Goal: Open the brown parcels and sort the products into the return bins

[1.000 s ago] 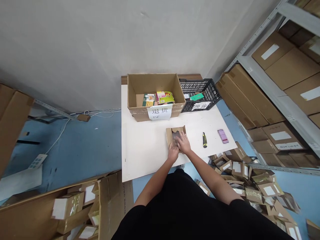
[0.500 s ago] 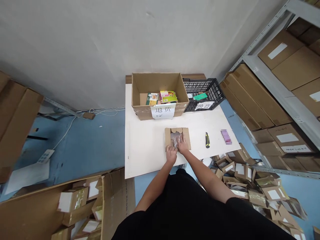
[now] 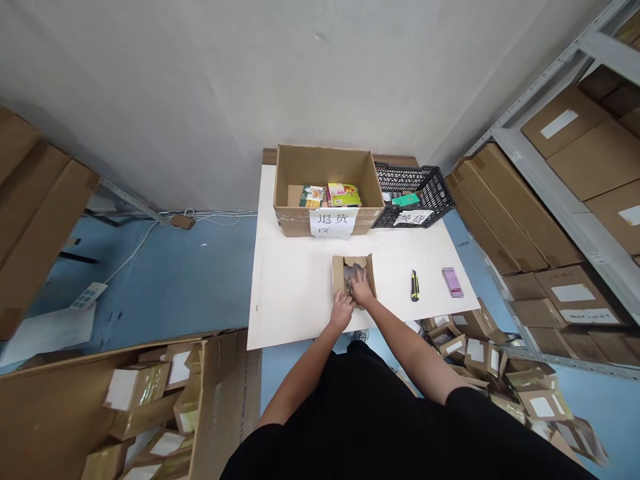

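A small open cardboard box (image 3: 339, 272) sits near the front of the white table (image 3: 295, 280), its flaps standing up. Inside lies a grey, plastic-looking item (image 3: 353, 269), partly covered by fingers; its kind is unclear. My left hand (image 3: 343, 310) is closed on the box's near left edge. My right hand (image 3: 361, 288) reaches in from the right, fingers bent onto the grey item. A black and yellow utility knife (image 3: 415, 287) lies to the right of the box.
Behind stand a large cardboard box (image 3: 295, 220) with colourful packets (image 3: 344, 195) and a black plastic crate (image 3: 440, 193). A blurred purple item (image 3: 453, 282) lies at the right. Boxes pile on the floor right (image 3: 480, 347) and in a big carton (image 3: 200, 400) left; shelving (image 3: 565, 180) stands right.
The small box's right flap, flatter before, now stands more upright. My right hand has pushed slightly deeper into the box. The whole view has shifted a little.
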`<action>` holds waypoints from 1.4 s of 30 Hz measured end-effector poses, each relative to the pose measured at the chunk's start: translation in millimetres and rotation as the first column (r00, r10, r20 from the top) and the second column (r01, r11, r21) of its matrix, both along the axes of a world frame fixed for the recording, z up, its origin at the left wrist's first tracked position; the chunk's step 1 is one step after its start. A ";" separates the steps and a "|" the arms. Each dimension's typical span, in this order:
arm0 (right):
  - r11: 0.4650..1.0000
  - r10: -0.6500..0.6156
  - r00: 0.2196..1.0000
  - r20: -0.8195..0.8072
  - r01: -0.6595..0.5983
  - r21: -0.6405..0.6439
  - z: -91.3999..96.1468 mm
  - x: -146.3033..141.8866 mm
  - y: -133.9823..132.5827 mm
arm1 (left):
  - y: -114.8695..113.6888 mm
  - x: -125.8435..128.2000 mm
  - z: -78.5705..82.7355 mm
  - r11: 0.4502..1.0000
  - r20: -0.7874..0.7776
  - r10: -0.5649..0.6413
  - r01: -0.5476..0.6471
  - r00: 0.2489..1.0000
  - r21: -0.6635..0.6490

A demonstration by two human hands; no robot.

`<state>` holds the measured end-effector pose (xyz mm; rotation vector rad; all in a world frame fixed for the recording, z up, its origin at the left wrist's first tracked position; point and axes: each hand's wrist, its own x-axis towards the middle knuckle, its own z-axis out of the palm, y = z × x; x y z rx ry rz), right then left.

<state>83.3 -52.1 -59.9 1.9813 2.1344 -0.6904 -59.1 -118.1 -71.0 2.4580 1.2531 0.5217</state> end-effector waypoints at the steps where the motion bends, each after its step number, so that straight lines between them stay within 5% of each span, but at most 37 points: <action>1: 0.999 -0.038 0.999 -0.001 0.037 -0.031 -1.3 -4.7 2.8 | -2.4 -0.2 -0.5 1.000 -0.002 0.009 -0.009 1.000 0.005; 5: 0.994 -0.080 0.995 -0.058 0.076 -0.080 -3.7 -13.7 4.8 | -6.4 -1.3 0.3 0.996 0.007 0.070 -0.069 0.998 -0.051; 12: 0.992 0.028 0.987 -0.156 -0.008 0.127 -0.1 15.3 -0.2 | 1.3 2.3 10.4 0.984 -0.011 0.093 -0.094 0.996 -0.153; 19: 0.985 0.067 0.987 -0.147 -0.041 0.169 -4.5 18.8 5.2 | -0.6 3.3 11.1 0.985 -0.008 0.085 -0.085 0.996 -0.151; 29: 1.000 -0.001 0.993 -0.119 0.003 0.012 -14.3 5.6 6.7 | 1.8 4.3 7.8 0.991 -0.056 0.077 -0.083 0.995 -0.105; 37: 0.924 0.219 0.958 -0.186 -0.142 0.356 25.8 -11.0 4.4 | 18.6 -19.7 24.2 0.977 -0.092 0.138 -0.151 0.986 -0.154; 42: 0.855 0.166 0.949 -0.269 -0.002 0.518 50.6 3.4 0.2 | 29.3 -79.8 33.1 0.955 -0.146 0.212 -0.236 0.966 -0.179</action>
